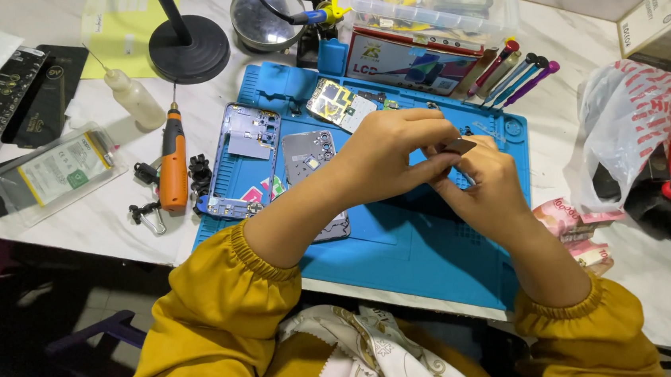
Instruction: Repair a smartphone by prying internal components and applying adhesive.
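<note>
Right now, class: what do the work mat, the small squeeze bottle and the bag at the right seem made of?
Work mat: likely silicone, matte blue with moulded compartments. Squeeze bottle: translucent soft plastic, milky, with a thin needle tip. Bag: thin plastic film, white with red print, crinkled and glossy.

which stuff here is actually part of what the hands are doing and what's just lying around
In use: left hand, right hand, small dark part, blue mat.

Lying about: orange driver, phone frame, dropper bottle, banknotes, plastic bag.

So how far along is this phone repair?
Done: the phone frame lies opened on the blue mat, its circuit board set aside. In hand: both hands, left hand and right hand, pinch a small dark part. Left: everything remains unassembled.
</note>
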